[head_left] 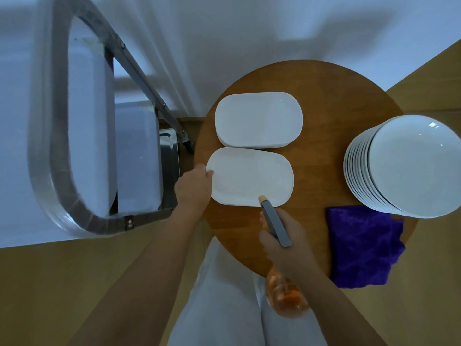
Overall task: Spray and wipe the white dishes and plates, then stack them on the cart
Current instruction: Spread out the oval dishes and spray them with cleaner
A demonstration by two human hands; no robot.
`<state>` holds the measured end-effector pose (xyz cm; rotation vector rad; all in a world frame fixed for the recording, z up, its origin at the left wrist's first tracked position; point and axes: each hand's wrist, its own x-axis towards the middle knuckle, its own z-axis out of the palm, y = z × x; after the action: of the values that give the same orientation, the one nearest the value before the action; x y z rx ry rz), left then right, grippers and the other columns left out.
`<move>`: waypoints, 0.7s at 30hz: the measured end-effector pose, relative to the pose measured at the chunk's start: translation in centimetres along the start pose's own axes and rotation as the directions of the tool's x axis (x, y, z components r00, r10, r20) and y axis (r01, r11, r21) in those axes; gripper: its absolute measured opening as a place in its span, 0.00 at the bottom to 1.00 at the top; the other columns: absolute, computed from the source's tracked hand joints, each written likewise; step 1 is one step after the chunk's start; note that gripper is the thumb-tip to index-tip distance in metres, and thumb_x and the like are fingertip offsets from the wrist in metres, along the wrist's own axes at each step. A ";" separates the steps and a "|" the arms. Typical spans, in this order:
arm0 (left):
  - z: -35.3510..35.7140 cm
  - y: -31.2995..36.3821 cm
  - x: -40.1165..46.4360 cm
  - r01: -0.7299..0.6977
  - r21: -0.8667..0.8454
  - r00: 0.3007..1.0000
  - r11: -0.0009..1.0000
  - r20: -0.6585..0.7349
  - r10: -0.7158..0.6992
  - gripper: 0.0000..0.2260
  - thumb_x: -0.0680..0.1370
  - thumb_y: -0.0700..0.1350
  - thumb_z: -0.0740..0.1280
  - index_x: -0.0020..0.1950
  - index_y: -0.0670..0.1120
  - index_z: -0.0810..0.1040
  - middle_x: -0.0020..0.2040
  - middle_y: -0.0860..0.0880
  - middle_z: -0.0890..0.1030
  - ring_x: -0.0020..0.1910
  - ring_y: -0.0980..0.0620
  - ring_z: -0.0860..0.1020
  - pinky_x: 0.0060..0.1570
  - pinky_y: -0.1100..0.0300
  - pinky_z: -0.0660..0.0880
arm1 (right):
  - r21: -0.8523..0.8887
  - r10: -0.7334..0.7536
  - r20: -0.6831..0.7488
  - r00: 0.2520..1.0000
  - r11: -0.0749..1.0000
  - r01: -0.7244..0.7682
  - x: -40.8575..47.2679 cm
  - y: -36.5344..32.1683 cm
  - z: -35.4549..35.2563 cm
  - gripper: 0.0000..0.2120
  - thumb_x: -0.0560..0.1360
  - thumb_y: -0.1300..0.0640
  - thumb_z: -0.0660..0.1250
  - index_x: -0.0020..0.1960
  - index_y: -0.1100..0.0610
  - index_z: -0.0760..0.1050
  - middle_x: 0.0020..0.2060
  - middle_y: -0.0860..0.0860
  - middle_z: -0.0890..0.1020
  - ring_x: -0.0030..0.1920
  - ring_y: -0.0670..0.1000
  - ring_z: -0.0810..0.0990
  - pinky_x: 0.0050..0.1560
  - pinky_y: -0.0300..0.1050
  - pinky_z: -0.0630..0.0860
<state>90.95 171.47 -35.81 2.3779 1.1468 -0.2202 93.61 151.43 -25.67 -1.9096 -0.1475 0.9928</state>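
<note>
Head view: on the round worktop (324, 101), the left hand (195, 187) has its fingers closed on the near oval dish (249, 177) at its left edge; the right hand (282, 242) has its fingers wrapped around the spray bottle (277, 223), nozzle at the dish's near rim.

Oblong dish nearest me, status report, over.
Left hand steadies near oblong dish by its left rim. Right hand aims spray bottle at it. Purple cloth untouched. Nothing blocking.
</note>
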 end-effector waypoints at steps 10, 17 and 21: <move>1.8 0.5 -2.3 0.247 -0.624 0.968 0.741 0.116 -0.224 0.10 0.83 0.48 0.55 0.61 0.47 0.72 0.52 0.52 0.74 0.52 0.55 0.73 0.51 0.61 0.74 | -0.138 0.029 0.022 0.999 0.990 -0.025 -0.6 0.5 1.9 0.11 0.71 0.63 0.65 0.36 0.51 0.66 0.28 0.46 0.68 0.26 0.43 0.64 0.29 0.36 0.65; 1.7 1.1 -3.0 0.253 -0.701 0.964 0.667 0.126 -0.233 0.05 0.83 0.48 0.55 0.56 0.53 0.69 0.45 0.59 0.73 0.44 0.60 0.73 0.39 0.70 0.70 | -0.079 0.124 -0.030 0.992 0.989 -0.126 -0.8 1.5 1.3 0.07 0.72 0.63 0.64 0.38 0.56 0.68 0.29 0.50 0.69 0.29 0.47 0.65 0.30 0.38 0.68; 1.2 1.7 -3.0 0.198 -0.731 0.975 0.653 0.080 -0.207 0.07 0.83 0.47 0.55 0.57 0.50 0.70 0.46 0.56 0.75 0.47 0.57 0.74 0.43 0.67 0.73 | 0.094 0.095 -0.202 0.975 0.993 -0.077 -1.1 2.1 -0.9 0.06 0.73 0.66 0.63 0.41 0.57 0.70 0.29 0.52 0.70 0.30 0.53 0.68 0.29 0.42 0.70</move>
<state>90.42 167.92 -35.24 1.5257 1.2073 0.1711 92.87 149.18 -26.47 -1.9393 0.0987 0.8371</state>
